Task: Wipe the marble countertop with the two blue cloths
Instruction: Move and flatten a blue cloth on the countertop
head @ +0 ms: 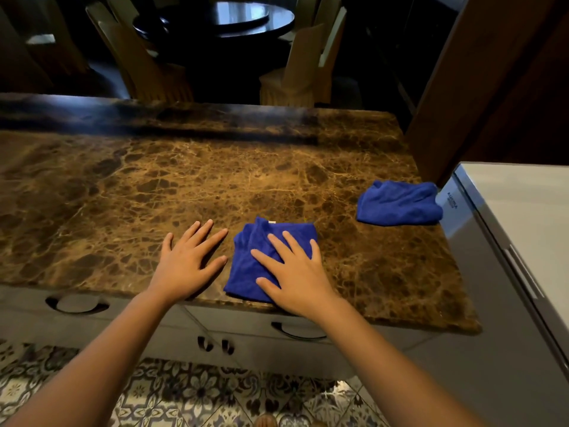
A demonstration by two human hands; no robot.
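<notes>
The brown veined marble countertop (172,186) fills the middle of the view. A folded blue cloth (246,260) lies near its front edge. My right hand (295,272) rests flat on top of that cloth, fingers spread. Just left of the cloth, my left hand (187,260) lies flat on the bare marble with fingers apart, holding nothing. A second blue cloth (398,204) sits bunched at the counter's right edge, apart from both hands.
A grey appliance (508,241) stands against the counter's right side, touching the second cloth. White drawers with handles (298,331) run under the front edge. Beyond the counter are wooden chairs (147,66) and a dark round table (228,16). Patterned floor tiles (184,392) lie below.
</notes>
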